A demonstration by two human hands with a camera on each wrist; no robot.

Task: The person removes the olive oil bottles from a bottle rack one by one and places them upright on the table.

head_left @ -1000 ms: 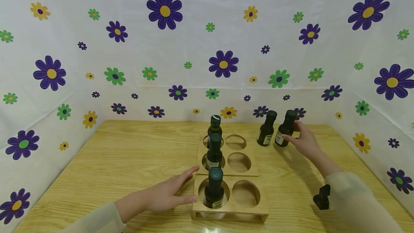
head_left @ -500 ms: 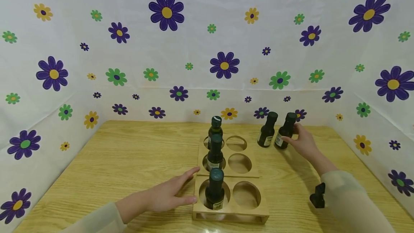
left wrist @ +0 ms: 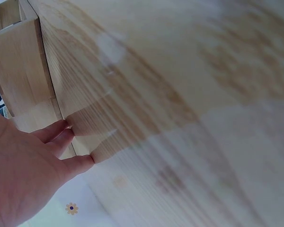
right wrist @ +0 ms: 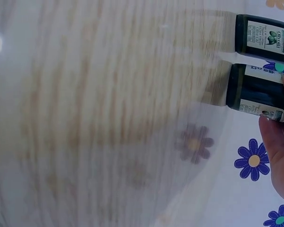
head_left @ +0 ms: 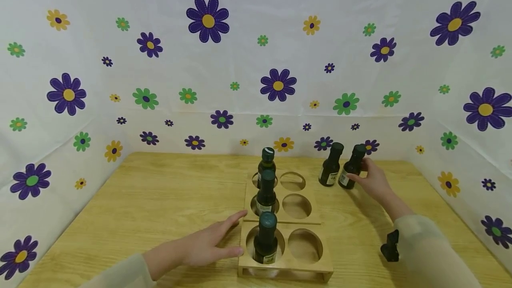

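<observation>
My right hand (head_left: pixel 374 182) holds a small dark olive oil bottle (head_left: pixel 352 170) between thumb and fingers. The bottle leans slightly right at its neck; its base is at or just over the table. A matching bottle (head_left: pixel 330 166) stands close on its left. In the right wrist view both labels show, and the right hand (right wrist: pixel 279 158) is partly cut off. Straight fingers of my left hand (head_left: pixel 204 244) touch the left side of a stepped wooden bottle rack (head_left: pixel 322 263). Its left column holds a front bottle (head_left: pixel 266 239), a middle bottle (head_left: pixel 266 190) and a rear bottle (head_left: pixel 266 163).
The rack's right column has three vacant round holes, including a front hole (head_left: pixel 305 247). Pale wood-grain table (head_left: pixel 172 186) surrounds the rack. A flowered white curtain (head_left: pixel 240 57) closes off the back and sides. A black device (head_left: pixel 391 246) sits at the right sleeve.
The head view has tilted up slightly. The held bottle has shifted a little left and nearer, with the right hand. My left hand stays against the rack.
</observation>
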